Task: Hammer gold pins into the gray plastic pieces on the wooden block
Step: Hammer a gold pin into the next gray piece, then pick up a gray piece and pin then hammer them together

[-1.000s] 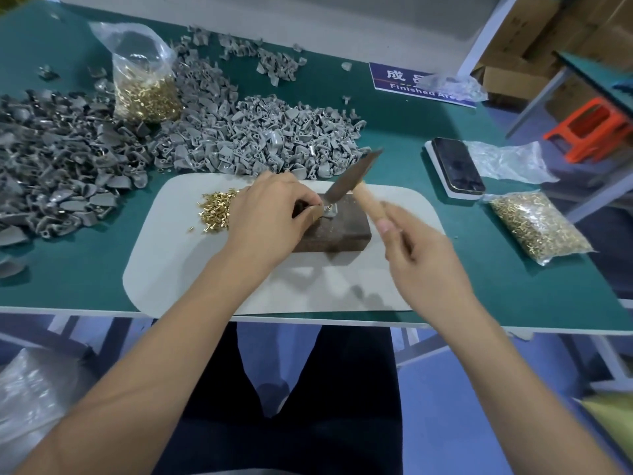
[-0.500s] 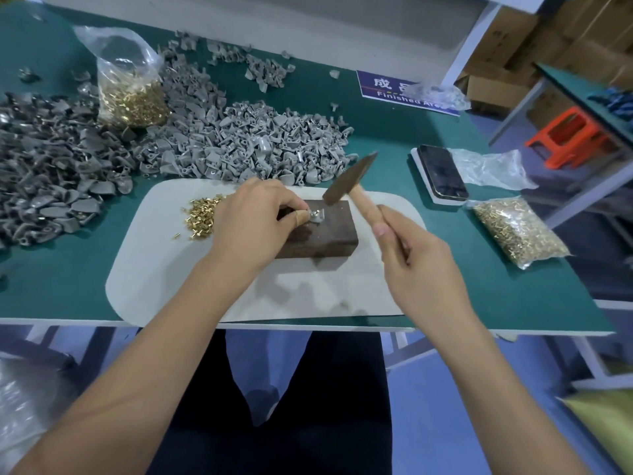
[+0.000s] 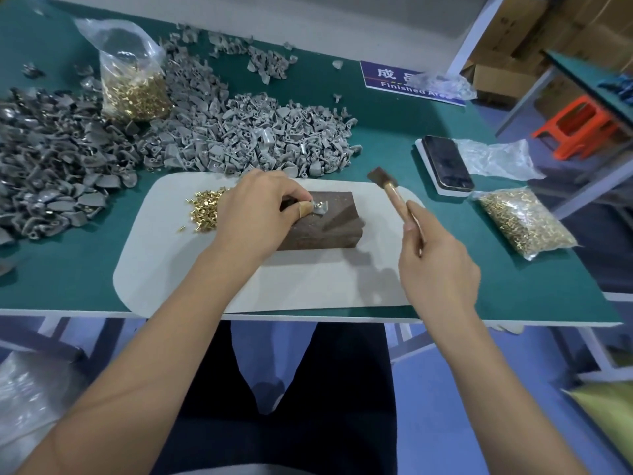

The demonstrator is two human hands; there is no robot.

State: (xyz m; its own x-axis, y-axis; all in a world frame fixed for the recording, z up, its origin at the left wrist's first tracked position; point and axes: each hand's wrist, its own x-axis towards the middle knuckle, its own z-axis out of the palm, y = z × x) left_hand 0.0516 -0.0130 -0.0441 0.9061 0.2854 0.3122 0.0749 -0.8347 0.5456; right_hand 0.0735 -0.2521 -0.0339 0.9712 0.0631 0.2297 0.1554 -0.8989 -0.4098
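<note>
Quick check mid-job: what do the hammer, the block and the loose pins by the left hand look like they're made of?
Hammer: pale, smooth handle, apparently wood; dark, dull head, probably metal, though blurred. Block: dark brown with a speckled matte face, likely dense wood. Loose pins: shiny yellow glint, so brass or gold-plated metal; the look alone cannot tell which.

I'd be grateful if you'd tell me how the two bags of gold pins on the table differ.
The left bag stands upright among the gray plastic pieces, its open top gathered above the pins. The right bag lies flat on the green table beside the phone, pins spread thin. Both are clear plastic holding gold pins.
</note>
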